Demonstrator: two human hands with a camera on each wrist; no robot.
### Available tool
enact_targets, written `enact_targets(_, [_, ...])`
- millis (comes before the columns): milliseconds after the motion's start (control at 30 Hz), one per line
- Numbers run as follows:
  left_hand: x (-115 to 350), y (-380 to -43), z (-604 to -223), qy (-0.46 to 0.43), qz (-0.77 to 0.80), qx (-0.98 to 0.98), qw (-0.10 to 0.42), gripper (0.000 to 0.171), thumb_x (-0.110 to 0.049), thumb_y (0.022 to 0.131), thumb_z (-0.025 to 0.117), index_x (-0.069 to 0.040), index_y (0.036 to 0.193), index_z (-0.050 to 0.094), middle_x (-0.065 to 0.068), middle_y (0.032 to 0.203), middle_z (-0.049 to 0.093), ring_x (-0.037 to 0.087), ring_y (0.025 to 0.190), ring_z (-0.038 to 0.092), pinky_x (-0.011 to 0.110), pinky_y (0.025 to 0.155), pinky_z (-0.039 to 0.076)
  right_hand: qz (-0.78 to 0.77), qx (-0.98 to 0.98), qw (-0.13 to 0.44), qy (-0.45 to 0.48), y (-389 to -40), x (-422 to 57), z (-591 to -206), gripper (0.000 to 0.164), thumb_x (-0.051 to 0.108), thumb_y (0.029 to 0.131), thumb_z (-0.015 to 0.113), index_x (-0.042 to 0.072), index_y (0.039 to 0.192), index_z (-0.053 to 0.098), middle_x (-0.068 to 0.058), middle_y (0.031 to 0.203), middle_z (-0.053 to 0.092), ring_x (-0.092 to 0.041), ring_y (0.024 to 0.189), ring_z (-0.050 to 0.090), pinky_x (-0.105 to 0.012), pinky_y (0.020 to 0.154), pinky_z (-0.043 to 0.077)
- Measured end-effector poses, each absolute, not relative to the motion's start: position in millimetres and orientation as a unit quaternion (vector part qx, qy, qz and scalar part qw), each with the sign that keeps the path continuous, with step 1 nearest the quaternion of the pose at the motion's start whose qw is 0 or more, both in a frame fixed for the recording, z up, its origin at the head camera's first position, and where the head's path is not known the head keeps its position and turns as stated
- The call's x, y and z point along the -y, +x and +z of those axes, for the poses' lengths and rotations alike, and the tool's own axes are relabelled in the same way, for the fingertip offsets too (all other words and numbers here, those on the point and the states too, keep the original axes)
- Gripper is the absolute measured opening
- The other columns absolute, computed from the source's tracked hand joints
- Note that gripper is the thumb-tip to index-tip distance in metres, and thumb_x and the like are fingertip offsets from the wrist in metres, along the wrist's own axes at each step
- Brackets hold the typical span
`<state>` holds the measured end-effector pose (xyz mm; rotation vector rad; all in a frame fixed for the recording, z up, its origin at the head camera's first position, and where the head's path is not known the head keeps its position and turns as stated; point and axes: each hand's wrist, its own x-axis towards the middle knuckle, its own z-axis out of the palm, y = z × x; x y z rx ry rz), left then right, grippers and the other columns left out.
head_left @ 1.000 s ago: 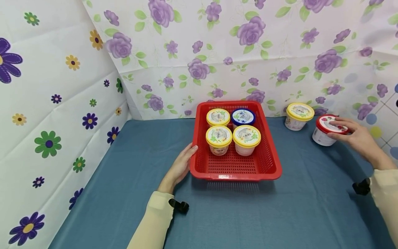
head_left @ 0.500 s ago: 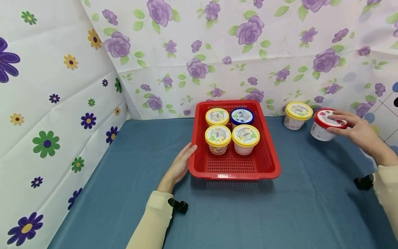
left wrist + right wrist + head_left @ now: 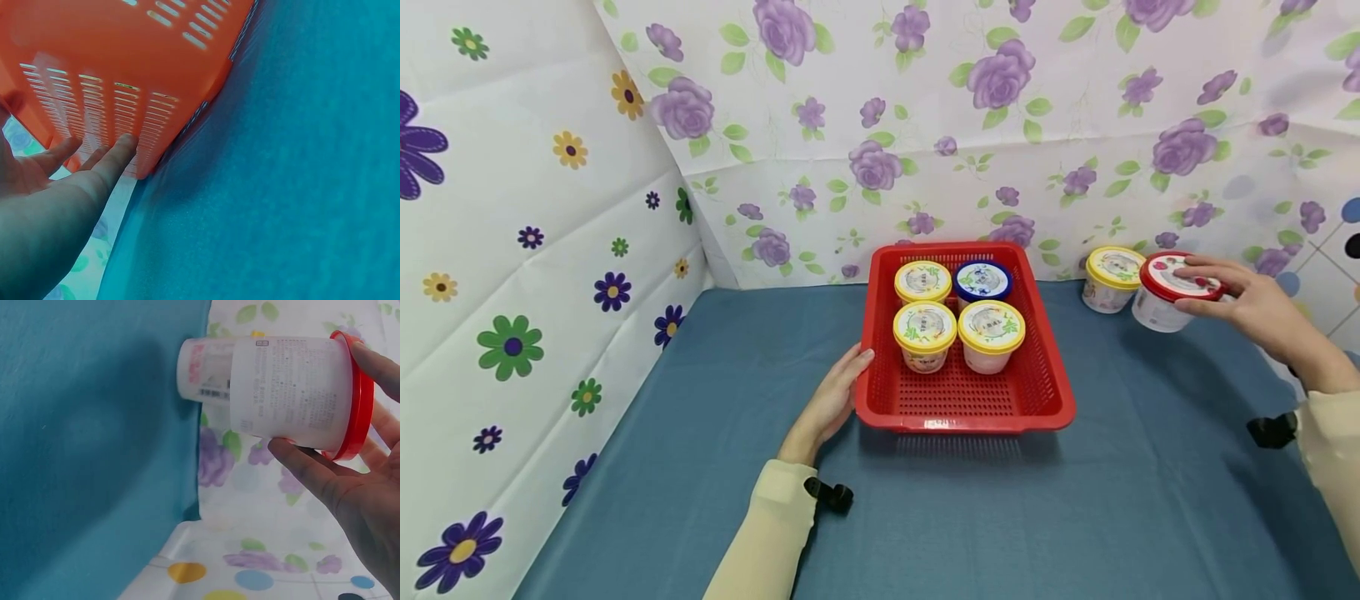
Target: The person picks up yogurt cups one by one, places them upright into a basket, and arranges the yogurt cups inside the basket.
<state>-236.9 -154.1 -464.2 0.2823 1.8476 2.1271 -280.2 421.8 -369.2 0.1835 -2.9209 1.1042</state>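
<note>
With the right hand (image 3: 1261, 307), holds a red-lidded tub (image 3: 1162, 300) by its top, above the tabletop (image 3: 1135, 483) right of the basket (image 3: 955, 424), presumably for the firm edge there. With the left hand (image 3: 827, 402), grips the basket's left side, probably against sliding.

The basket (image 3: 970, 423) stands mid-scene on the table (image 3: 715, 417), close before the back curtain (image 3: 820, 83). Inside, four lidded tubs form two rows toward the far end: the far-left tub (image 3: 922, 280) and far-right tub (image 3: 982, 280) behind, the near-left tub (image 3: 925, 329) and near-right tub (image 3: 992, 329) before them. The left hand (image 3: 826, 402) is at the basket's left wall. Well right of the basket, a standing tub (image 3: 1110, 275) is on the table; just right of it and slightly nearer, the right hand (image 3: 1262, 310) holds the raised tub (image 3: 1161, 310) above the table.
</note>
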Motion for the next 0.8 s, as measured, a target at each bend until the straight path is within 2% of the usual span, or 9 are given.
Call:
enact_targets(33, [154.2,-237.0,-464.5,0.098,0.743,-0.644,0.155,0.057,-0.037,0.111,0.048,-0.012,0.161,0.034,0.023,0.152,0.050,0.041,0.137,0.051,0.036,0.101,0.052,0.353,0.933,0.006,0.061,-280.0,-420.1,-367.5,0.067,0.040,0.103,0.066,0.011,0.158,0.044,-0.009,0.173,0.015,-0.053,0.145,0.025,-0.038,0.097,0.042])
enact_targets(100, [154.3,-237.2,-465.0,0.098,0.743,-0.644,0.155,0.057,-0.036,0.111,0.048,-0.012,0.161,0.034,0.024,0.152,0.050,0.041,0.137,0.051,0.036,0.101,0.052,0.358,0.932,0.002,0.064,-279.5,-416.5,-364.5,0.067,0.041,0.103,0.067,0.013,0.159,0.044,-0.004,0.174,0.014,-0.051,0.148,0.022,-0.058,0.102,0.036])
enact_targets(167, [154.1,-237.6,-465.4,0.098,0.742,-0.645,0.154,0.057,-0.037,0.111,0.048,-0.012,0.161,0.034,0.023,0.152,0.050,0.041,0.137,0.051,0.036,0.101,0.052,0.366,0.928,-0.003,0.069,-279.0,-413.2,-361.9,0.067,0.040,0.103,0.067,0.013,0.159,0.044,0.000,0.174,0.013,-0.050,0.151,0.018,-0.068,0.105,0.030])
enact_targets(200, [154.0,-237.8,-465.6,0.097,0.742,-0.645,0.154,0.057,-0.037,0.111,0.048,-0.012,0.161,0.034,0.023,0.152,0.050,0.041,0.137,0.051,0.036,0.101,0.052,0.369,0.927,-0.005,0.070,-278.9,-411.7,-360.8,0.067,0.040,0.102,0.067,0.013,0.159,0.044,0.001,0.174,0.012,-0.049,0.151,0.017,-0.069,0.106,0.028])
enact_targets(300, [153.9,-238.1,-465.8,0.097,0.743,-0.644,0.154,0.058,-0.036,0.111,0.048,-0.012,0.162,0.033,0.023,0.153,0.050,0.041,0.137,0.051,0.035,0.101,0.052,0.368,0.927,-0.012,0.073,-279.3,-408.2,-358.1,0.066,0.038,0.103,0.067,0.013,0.159,0.044,-0.001,0.175,0.012,-0.049,0.151,0.015,-0.067,0.103,0.031])
enact_targets(400, [153.8,-237.9,-465.4,0.097,0.745,-0.641,0.154,0.058,-0.036,0.112,0.048,-0.011,0.162,0.033,0.023,0.153,0.049,0.041,0.138,0.050,0.035,0.101,0.052,0.356,0.932,-0.013,0.074,-279.8,-405.9,-355.7,0.066,0.038,0.103,0.067,0.012,0.159,0.043,-0.006,0.174,0.015,-0.048,0.148,0.017,-0.054,0.097,0.037])
enact_targets(467, [153.7,-237.6,-464.9,0.099,0.746,-0.641,0.154,0.058,-0.036,0.112,0.047,-0.011,0.162,0.032,0.023,0.154,0.049,0.041,0.139,0.049,0.037,0.102,0.051,0.349,0.934,-0.014,0.075,-280.1,-404.7,-354.3,0.067,0.037,0.103,0.067,0.012,0.159,0.043,-0.007,0.173,0.016,-0.047,0.146,0.018,-0.050,0.093,0.038])
enact_targets(667, [154.0,-237.3,-465.0,0.096,0.744,-0.642,0.155,0.059,-0.037,0.111,0.048,-0.011,0.163,0.032,0.023,0.154,0.048,0.041,0.139,0.050,0.039,0.104,0.051,0.348,0.934,-0.019,0.083,-278.5,-397.8,-348.4,0.067,0.038,0.101,0.069,0.011,0.158,0.046,-0.009,0.173,0.017,-0.048,0.146,0.018,-0.052,0.092,0.038])
enact_targets(800, [154.1,-237.5,-465.5,0.099,0.745,-0.642,0.154,0.059,-0.037,0.111,0.048,-0.011,0.162,0.032,0.025,0.153,0.048,0.042,0.137,0.050,0.037,0.102,0.052,0.347,0.934,-0.024,0.087,-278.6,-393.1,-344.0,0.067,0.039,0.100,0.070,0.015,0.158,0.046,-0.006,0.172,0.019,-0.045,0.145,0.019,-0.029,0.086,0.041])
